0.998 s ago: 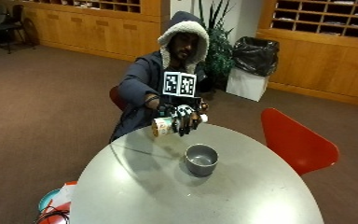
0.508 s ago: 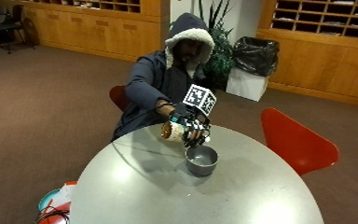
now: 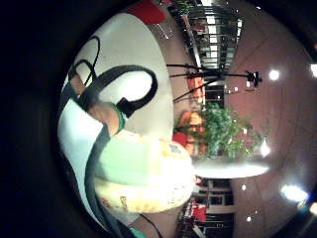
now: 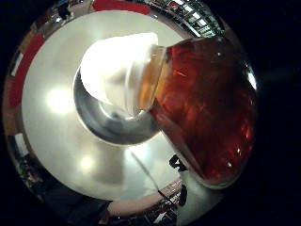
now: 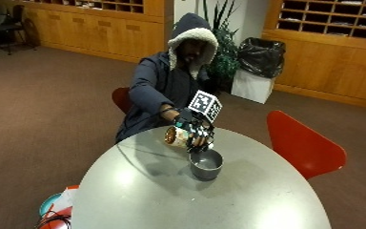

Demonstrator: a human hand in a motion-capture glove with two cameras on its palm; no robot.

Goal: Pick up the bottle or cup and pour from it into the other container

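Hand [image 5: 192,128] clamped on bottle [image 5: 178,137], tipped w/ mouth over metal cup [image 5: 206,165] on table [image 5: 145,200]; red chair [image 5: 300,145] nearby

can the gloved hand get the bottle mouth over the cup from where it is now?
Probably yes. The right hand grips the bottle tipped on its side just above the cup, and the thumb-side palm view shows its white cap end already over the cup's open mouth, nothing between.
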